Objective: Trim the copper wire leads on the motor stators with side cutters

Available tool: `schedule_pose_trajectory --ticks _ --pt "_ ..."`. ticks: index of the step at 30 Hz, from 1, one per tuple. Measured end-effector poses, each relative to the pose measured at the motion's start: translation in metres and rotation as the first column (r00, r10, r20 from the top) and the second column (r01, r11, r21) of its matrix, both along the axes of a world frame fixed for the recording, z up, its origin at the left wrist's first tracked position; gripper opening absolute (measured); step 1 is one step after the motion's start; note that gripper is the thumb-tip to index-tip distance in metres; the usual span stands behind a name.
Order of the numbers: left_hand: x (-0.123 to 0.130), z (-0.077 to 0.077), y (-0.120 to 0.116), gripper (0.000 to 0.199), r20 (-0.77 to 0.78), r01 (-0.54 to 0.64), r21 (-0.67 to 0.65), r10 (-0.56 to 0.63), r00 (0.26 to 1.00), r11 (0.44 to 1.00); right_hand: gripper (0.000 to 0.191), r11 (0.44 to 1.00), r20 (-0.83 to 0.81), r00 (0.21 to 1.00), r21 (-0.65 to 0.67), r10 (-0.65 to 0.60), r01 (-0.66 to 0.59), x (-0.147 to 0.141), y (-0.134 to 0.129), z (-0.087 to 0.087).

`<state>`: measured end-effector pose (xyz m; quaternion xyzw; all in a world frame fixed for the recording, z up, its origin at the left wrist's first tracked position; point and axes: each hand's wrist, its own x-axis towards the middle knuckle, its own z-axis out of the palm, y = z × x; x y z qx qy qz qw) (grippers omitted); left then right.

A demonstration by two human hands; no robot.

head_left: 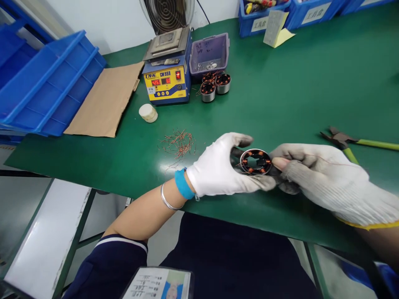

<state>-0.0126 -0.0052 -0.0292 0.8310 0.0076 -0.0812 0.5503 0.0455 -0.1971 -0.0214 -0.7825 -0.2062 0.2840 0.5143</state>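
White-gloved fingers of my left hand (pixel 229 166) are clamped on the copper-wound ring (pixel 256 162); my right fingertips (pixel 282 164) touch its side. Past them, a purple bin (pixel 208 43) has small silvery bits (pixel 211 66) in it, and a blue bin (pixel 254 25) holds tools (pixel 262 5).

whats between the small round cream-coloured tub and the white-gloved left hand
A loose tangle of thin copper-coloured wire lies on the green tabletop between the tub and the left hand, as the head view shows.

The tabletop (pixel 296 83) is green; the cutters' handles (pixel 377 144) lime; the wristband (pixel 183 184) turquoise; the 2 gloves (pixel 215 170) whitish.
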Motion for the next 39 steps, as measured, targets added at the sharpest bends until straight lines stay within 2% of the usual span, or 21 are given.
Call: schedule_pose_trajectory --ticks 2,4,6,8,11,13,16,18,20,21,22,23,25,27,28,29,31,32,34,37,39 --pt "0.003 0.003 0.002 0.049 -0.215 0.029 -0.251 -0.085 0.973 0.968 0.058 0.995 -0.012 0.998 0.076 -0.06 0.061 -0.004 0.001 0.006" --pt "0.005 0.005 0.004 0.036 -0.324 0.083 -0.407 -0.229 0.918 0.91 0.059 0.991 -0.043 0.995 0.1 -0.09 0.094 -0.007 0.003 0.011" --pt "0.004 0.005 0.005 0.037 -0.327 0.065 -0.522 -0.271 0.905 0.85 0.058 0.985 -0.111 0.989 0.131 -0.098 0.112 -0.007 0.004 0.013" --pt "0.001 0.006 0.005 0.053 -0.241 0.049 -0.575 -0.226 0.944 0.817 0.056 0.975 -0.19 0.977 0.181 -0.097 0.132 -0.007 0.005 0.013" --pt "-0.007 0.011 0.007 0.062 0.049 0.183 -0.402 -0.179 0.983 0.897 0.055 0.956 -0.256 0.964 0.257 -0.072 0.14 -0.004 0.005 0.014" --pt "-0.013 0.017 0.009 0.048 0.223 0.274 -0.199 -0.229 0.948 0.941 0.054 0.951 -0.265 0.963 0.285 -0.039 0.117 -0.002 0.004 0.016" --pt "-0.019 0.024 0.008 0.02 0.383 0.355 0.104 -0.367 0.848 0.929 0.055 0.955 -0.255 0.967 0.285 -0.007 0.082 -0.001 0.002 0.017" --pt "-0.02 0.024 0.006 0.027 0.377 0.319 0.19 -0.369 0.849 0.928 0.055 0.962 -0.222 0.975 0.265 0.002 0.059 -0.003 0.0 0.017" --pt "-0.016 0.02 0.005 0.034 0.253 0.135 0.011 -0.133 0.958 0.991 0.054 0.972 -0.136 0.99 0.231 -0.019 0.051 -0.005 -0.003 0.015" --pt "-0.012 0.017 0.005 0.034 0.159 -0.031 -0.125 0.051 0.986 0.992 0.054 0.977 -0.066 0.997 0.204 -0.041 0.054 -0.007 -0.005 0.014" --pt "-0.008 0.014 0.005 0.041 0.03 -0.115 -0.248 0.126 0.992 0.962 0.054 0.984 0.019 0.998 0.167 -0.063 0.059 -0.008 -0.008 0.012" --pt "-0.004 0.011 0.006 0.052 -0.088 -0.116 -0.319 0.092 0.992 0.941 0.055 0.992 0.112 0.991 0.114 -0.072 0.059 -0.009 -0.01 0.01" --pt "0.002 0.007 0.009 0.065 -0.356 0.018 -0.48 -0.213 0.91 0.877 0.056 0.998 0.257 0.965 0.005 -0.058 0.059 -0.009 -0.012 0.007" --pt "0.005 0.006 0.01 0.055 -0.456 0.046 -0.594 -0.383 0.803 0.803 0.056 0.997 0.26 0.963 -0.027 -0.068 0.078 -0.007 -0.012 0.005" --pt "0.005 0.006 0.01 0.047 -0.449 0.025 -0.619 -0.381 0.808 0.785 0.056 0.996 0.2 0.976 -0.006 -0.089 0.092 -0.006 -0.01 0.005" --pt "0.003 0.007 0.01 0.044 -0.4 -0.004 -0.622 -0.313 0.861 0.783 0.055 0.993 0.11 0.988 0.031 -0.113 0.11 -0.005 -0.008 0.006" --pt "-0.002 0.01 0.009 0.061 -0.206 0.024 -0.609 -0.187 0.961 0.793 0.054 0.984 -0.094 0.988 0.116 -0.123 0.133 -0.002 -0.002 0.007" --pt "-0.006 0.012 0.008 0.064 -0.087 0.069 -0.577 -0.145 0.986 0.814 0.053 0.98 -0.175 0.979 0.153 -0.103 0.13 -0.001 0.001 0.008" --pt "-0.014 0.015 0.006 0.05 0.113 0.137 -0.469 -0.095 0.989 0.872 0.053 0.973 -0.261 0.963 0.201 -0.059 0.114 0.0 0.004 0.01" --pt "-0.024 0.017 0.001 0.022 0.244 0.12 -0.304 -0.045 0.969 0.945 0.052 0.986 -0.189 0.982 0.161 0.001 0.03 -0.002 0.002 0.011" --pt "-0.024 0.015 -0.002 0.031 0.306 0.045 -0.208 0.021 0.952 0.977 0.049 0.997 0.037 0.997 0.048 0.066 -0.068 -0.002 -0.002 0.012"
